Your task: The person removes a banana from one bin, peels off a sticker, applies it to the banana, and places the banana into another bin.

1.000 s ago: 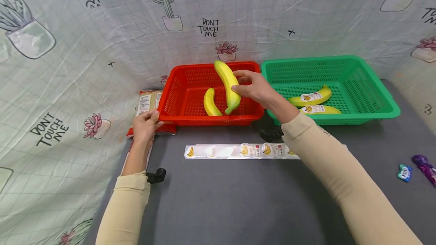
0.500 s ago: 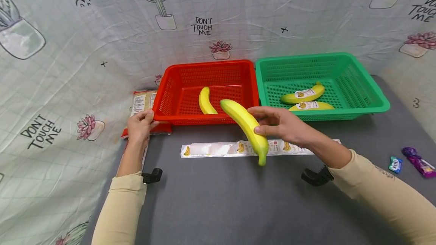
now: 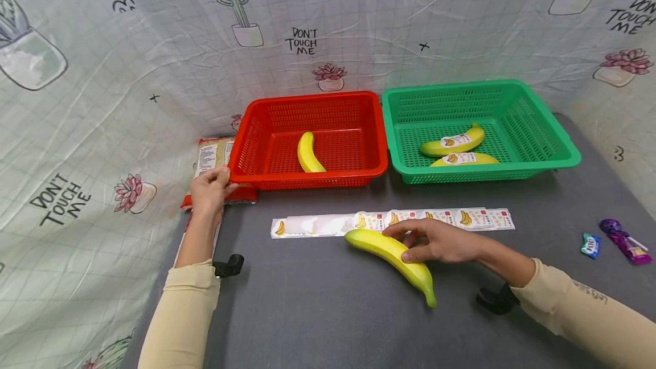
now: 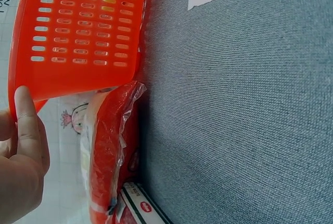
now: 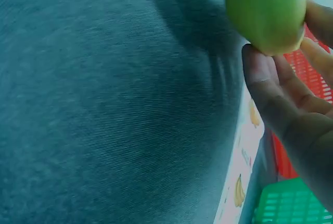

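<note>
My right hand [image 3: 446, 242] pinches a banana [image 3: 392, 255] between thumb and fingers, low over the grey table in front of the sticker strip [image 3: 320, 225]. In the right wrist view the banana's greenish end [image 5: 268, 15] shows with the fingertips at its side. My left hand [image 3: 209, 191] grips the front left corner of the red basket [image 3: 307, 177], thumb and fingers at its rim, as the left wrist view also shows. One unlabelled banana [image 3: 309, 154] lies in that basket. In the green basket [image 3: 487, 168] lie two bananas [image 3: 453, 142] with stickers on them.
A red-edged plastic bag [image 4: 106, 140] lies left of the red basket, with a box [image 4: 143, 206] near it. A small blue packet [image 3: 590, 245] and a purple wrapped sweet [image 3: 624, 242] lie at the right. A patterned cloth wall [image 3: 328, 16] stands behind the baskets.
My right hand has lifted the banana out of the red basket and brought it toward me and right, down over the table. The left hand keeps its grip on the basket.
</note>
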Available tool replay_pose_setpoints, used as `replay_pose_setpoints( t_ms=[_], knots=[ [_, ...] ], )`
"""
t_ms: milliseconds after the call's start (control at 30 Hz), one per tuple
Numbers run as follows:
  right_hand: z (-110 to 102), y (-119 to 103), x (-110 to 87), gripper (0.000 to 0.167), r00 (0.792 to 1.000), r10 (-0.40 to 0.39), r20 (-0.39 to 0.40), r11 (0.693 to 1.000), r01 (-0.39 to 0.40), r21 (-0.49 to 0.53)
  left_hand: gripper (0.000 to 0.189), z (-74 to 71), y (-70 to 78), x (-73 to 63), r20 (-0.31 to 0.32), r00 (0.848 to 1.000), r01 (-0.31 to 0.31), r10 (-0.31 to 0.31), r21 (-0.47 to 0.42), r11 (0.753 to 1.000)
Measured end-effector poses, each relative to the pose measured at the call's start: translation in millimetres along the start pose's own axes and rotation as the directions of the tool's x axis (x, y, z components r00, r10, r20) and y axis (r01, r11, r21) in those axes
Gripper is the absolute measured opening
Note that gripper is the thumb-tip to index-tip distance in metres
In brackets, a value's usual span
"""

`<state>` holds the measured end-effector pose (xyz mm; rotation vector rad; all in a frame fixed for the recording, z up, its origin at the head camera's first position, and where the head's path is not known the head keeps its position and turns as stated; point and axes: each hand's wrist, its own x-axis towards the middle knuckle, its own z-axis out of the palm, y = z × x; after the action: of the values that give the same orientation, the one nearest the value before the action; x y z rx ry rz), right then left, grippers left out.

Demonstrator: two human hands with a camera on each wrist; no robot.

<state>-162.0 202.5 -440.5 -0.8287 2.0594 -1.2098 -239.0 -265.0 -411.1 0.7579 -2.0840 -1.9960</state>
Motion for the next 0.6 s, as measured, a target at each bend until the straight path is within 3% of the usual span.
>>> replay_pose_setpoints(
  t_ms=[200,600],
  knots=[
    [8,4,-1.6,0.047,0.999,-0.005,0.053,0.999,0.008,-0.048,0.039,0.0,0.9,-2.3,-0.002,1.000,-0.001,0.001,0.015,1.000],
    [11,3,-1.2,0.047,0.999,-0.020,0.046,0.998,0.023,-0.065,0.033,3.4,-3.2,-4.0,-0.012,0.999,-0.041,0.040,-0.041,0.998]
  ],
)
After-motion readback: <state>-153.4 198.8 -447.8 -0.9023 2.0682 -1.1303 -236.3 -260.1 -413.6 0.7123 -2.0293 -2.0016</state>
